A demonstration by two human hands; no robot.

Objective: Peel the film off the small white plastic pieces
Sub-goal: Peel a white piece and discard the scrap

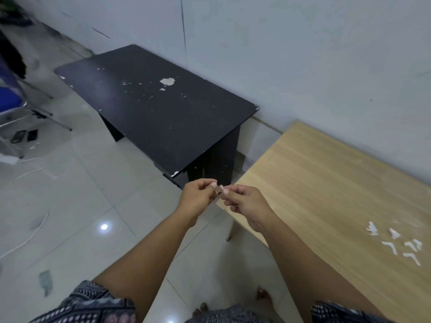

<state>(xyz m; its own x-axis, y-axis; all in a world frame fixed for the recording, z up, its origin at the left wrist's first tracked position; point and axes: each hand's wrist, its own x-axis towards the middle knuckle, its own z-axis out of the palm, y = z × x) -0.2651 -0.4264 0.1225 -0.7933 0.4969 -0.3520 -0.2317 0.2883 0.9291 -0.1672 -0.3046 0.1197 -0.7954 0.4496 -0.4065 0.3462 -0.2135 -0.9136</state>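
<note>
Above the floor: one small piece pinched between left hand and right hand.
Right, on wooden desk: about six white pieces, blurred; film indistinct.

Two hands, two tables

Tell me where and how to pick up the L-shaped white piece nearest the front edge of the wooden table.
Pinch the L-shaped piece across one of its thin arms, probably from above with the right hand. It lies flat on the wooden table, clear of the other white pieces, so a fingertip grip on the narrow arm suits it.
</note>
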